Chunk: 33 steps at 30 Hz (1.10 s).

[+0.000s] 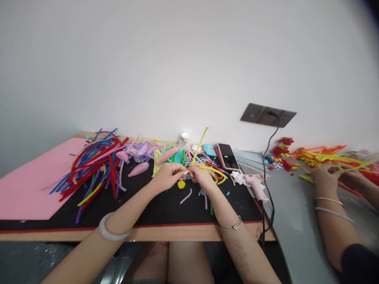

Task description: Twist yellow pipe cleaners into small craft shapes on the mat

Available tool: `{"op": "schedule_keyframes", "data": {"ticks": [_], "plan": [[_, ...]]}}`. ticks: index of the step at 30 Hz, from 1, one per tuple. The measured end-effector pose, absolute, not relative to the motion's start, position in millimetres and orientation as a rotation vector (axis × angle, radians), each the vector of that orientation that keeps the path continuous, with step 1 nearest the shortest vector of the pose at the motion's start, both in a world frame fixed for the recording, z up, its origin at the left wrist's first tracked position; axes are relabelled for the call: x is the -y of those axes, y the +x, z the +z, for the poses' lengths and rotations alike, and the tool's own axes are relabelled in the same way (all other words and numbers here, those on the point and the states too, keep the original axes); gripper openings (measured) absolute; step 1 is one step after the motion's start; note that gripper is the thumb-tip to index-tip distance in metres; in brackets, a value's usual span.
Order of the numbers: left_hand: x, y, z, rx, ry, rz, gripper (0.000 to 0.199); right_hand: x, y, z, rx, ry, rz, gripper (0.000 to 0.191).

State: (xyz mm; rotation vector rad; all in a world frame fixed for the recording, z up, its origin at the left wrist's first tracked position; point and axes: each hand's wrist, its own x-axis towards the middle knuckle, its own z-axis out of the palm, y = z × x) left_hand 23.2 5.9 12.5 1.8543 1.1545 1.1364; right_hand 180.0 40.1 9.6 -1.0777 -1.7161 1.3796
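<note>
My left hand and my right hand meet over the black mat, fingers pinched close together. Both hold a yellow pipe cleaner, whose long end sticks up from between them. Curved yellow pipe cleaners lie just beyond my right hand. Below the fingertips is a small round yellow piece; whether it is joined to the held stem I cannot tell. Near my left hand lie a pink petal-shaped loop and pale yellow loops. Short cut pieces are scattered in front of the hands.
Red and blue pipe cleaners spill over a pink sheet at left. A paper cup and a phone stand behind. At right are a corded glue gun, clear glue sticks and another person's hands.
</note>
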Motion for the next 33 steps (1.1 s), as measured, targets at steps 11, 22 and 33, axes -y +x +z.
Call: {"op": "schedule_keyframes", "data": {"ticks": [11,22,33], "plan": [[-8,21,15,-1.116,1.586,1.197,0.020,-36,183,23,1.810,-0.940,1.086,0.027],[-8,18,17,-0.998,1.485,1.207,0.024,-37,183,20,1.726,-0.829,1.069,0.021],[-7,20,16,-1.050,1.645,1.142,0.022,-43,185,18,1.937,-0.937,0.872,0.028]]}}
